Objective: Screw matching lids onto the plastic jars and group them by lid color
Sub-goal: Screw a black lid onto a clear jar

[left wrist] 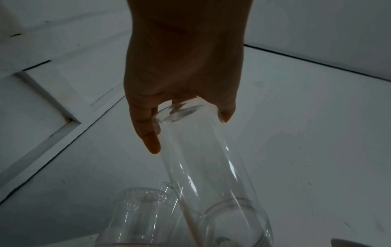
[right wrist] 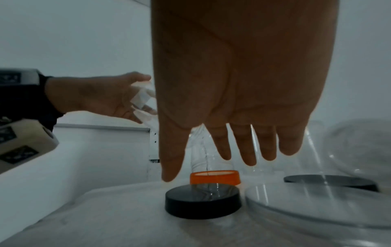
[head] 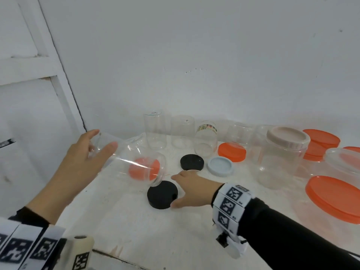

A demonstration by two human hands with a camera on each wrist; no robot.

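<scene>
My left hand (head: 102, 140) grips a clear plastic jar (head: 134, 158) by its base. The jar is tilted in the air, its open mouth pointing down and right. In the left wrist view my fingers (left wrist: 148, 133) wrap the jar's bottom end (left wrist: 203, 167). My right hand (head: 175, 190) is open with spread fingers at the right edge of a black lid (head: 161, 194) lying flat on the table; in the right wrist view it hovers above that black lid (right wrist: 203, 198). A small orange lid (head: 144, 168) shows through the jar, and also behind the black lid as the orange lid (right wrist: 214, 177).
A second black lid (head: 191, 162), a pale blue lid (head: 220, 166) and an orange lid (head: 231, 152) lie mid-table. Several open clear jars (head: 155, 131) stand along the wall. A big jar with a beige lid (head: 280, 158) and large orange lids (head: 333, 197) sit at the right.
</scene>
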